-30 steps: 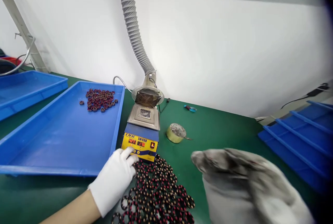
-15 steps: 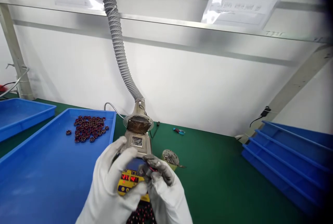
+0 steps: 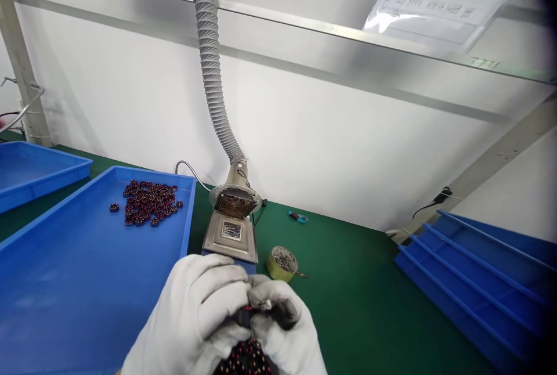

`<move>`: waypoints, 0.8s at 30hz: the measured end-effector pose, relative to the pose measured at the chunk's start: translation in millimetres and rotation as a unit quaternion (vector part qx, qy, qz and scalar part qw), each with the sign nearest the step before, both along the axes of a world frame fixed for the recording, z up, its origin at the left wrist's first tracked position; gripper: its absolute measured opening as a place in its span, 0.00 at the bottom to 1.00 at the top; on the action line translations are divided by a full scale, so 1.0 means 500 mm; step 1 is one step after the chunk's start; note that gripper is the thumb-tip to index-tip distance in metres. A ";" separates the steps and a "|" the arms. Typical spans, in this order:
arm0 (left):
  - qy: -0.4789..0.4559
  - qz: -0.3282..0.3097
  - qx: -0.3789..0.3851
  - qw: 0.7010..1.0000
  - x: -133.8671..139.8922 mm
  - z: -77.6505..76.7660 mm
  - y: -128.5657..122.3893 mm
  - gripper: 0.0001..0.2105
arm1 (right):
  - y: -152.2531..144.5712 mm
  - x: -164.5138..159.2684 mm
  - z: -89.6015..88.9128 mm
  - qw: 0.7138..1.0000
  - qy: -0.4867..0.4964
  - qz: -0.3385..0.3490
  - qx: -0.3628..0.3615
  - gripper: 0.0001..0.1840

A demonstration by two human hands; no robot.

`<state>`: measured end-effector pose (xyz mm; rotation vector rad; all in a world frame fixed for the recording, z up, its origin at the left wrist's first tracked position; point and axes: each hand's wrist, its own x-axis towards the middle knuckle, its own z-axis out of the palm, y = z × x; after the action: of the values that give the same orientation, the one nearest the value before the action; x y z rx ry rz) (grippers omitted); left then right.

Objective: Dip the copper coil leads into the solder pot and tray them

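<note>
Both of my hands wear white gloves and meet in front of the solder pot. My right hand (image 3: 287,328), its glove fingertips stained grey, is closed in a pinch on a small dark round part (image 3: 246,315) with a touch of red. My left hand (image 3: 198,311) closes its fingers around the other side of that part, which they mostly hide. Just below the fingers lies a heap of similar black parts (image 3: 244,357) with red and gold dots. Beyond the hands, the solder pot (image 3: 230,235) shows a shiny square surface; the hands cover its display.
A blue tray (image 3: 108,282) at left holds a pile of dark round parts (image 3: 150,202). Another blue tray (image 3: 43,180) stands farther left. A fume hose (image 3: 211,61) hangs behind the pot. Right are a small cup (image 3: 282,264), cutters (image 3: 298,217) and stacked blue trays (image 3: 474,270).
My left hand has moved in from beside the part and closed around it with the right. Both hands are lower in view, the pot's plate shows more, and its lit display is now covered.
</note>
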<state>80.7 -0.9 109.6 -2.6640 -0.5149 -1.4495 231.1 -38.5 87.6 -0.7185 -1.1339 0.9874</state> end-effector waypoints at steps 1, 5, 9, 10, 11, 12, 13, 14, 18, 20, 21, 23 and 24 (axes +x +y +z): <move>0.003 0.005 0.016 1.000 0.000 0.001 -0.001 0.13 | 0.004 -0.005 -0.004 1.000 0.019 -0.006 0.014 0.04; 0.011 0.047 0.089 0.995 0.004 0.007 -0.007 0.13 | 0.011 -0.014 -0.017 0.989 0.143 -0.025 0.014 0.06; 0.004 0.072 0.106 0.992 0.002 0.010 -0.009 0.11 | 0.001 0.002 -0.020 0.956 0.281 0.011 -0.085 0.09; 0.006 0.077 0.107 0.991 0.000 0.008 -0.008 0.10 | 0.000 0.005 -0.020 0.952 0.291 0.003 -0.089 0.11; 0.010 0.079 0.108 0.991 -0.003 0.006 -0.007 0.10 | 0.001 0.006 -0.021 0.955 0.286 -0.008 -0.082 0.11; 0.012 0.081 0.105 0.991 -0.005 0.003 -0.005 0.10 | 0.003 0.004 -0.021 0.960 0.269 -0.021 -0.074 0.12; 0.014 0.081 0.101 0.991 -0.007 0.000 -0.004 0.10 | 0.007 0.000 -0.022 0.968 0.241 -0.030 -0.070 0.13; 0.014 0.081 0.097 0.992 -0.008 -0.003 -0.002 0.10 | 0.010 -0.007 -0.023 0.974 0.211 -0.032 -0.071 0.13; 0.004 0.084 0.080 0.993 -0.010 -0.011 -0.001 0.10 | 0.017 -0.032 -0.028 0.985 0.144 -0.016 -0.095 0.18; 0.003 0.077 0.057 0.995 -0.006 -0.011 -0.003 0.11 | 0.017 -0.034 -0.033 0.982 0.148 -0.002 -0.114 0.19; -0.001 0.071 0.038 0.997 -0.003 -0.010 -0.005 0.12 | 0.017 -0.032 -0.035 0.981 0.149 0.006 -0.125 0.18; -0.014 0.050 -0.009 0.999 0.003 -0.008 -0.007 0.12 | 0.020 -0.023 -0.041 0.978 0.151 0.022 -0.141 0.17; -0.023 0.038 -0.033 0.998 0.005 -0.007 -0.008 0.12 | 0.022 -0.017 -0.043 0.977 0.152 0.031 -0.145 0.17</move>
<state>83.4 -4.8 106.3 -2.6340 -0.6710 -1.5015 222.6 -27.4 65.9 -0.7376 -0.7562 1.2844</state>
